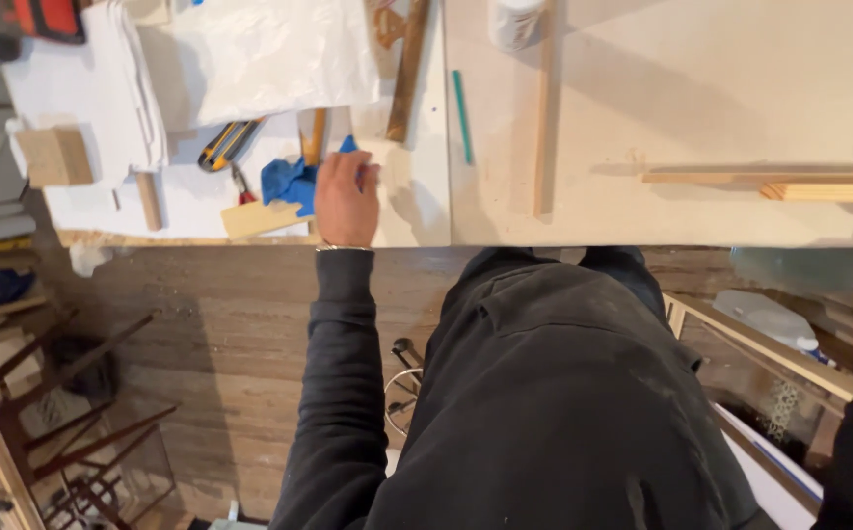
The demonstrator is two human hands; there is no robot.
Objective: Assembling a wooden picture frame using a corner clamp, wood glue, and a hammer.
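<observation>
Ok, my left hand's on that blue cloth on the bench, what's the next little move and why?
Probably close the fingers and lift the blue cloth clear. The left hand already rests on its edge, and it lies bunched among a wood offcut and a yellow utility knife, so lifting seems safer than dragging.

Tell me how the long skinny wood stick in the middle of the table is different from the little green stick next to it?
The wood stick is pale tan; the green stick is teal. The wood stick is much longer, running up past the picture's top edge, while the green stick is short. The wood stick is also thicker. Both lie flat on the pale tabletop, pointing away from the person, with neither hand touching them.
</observation>
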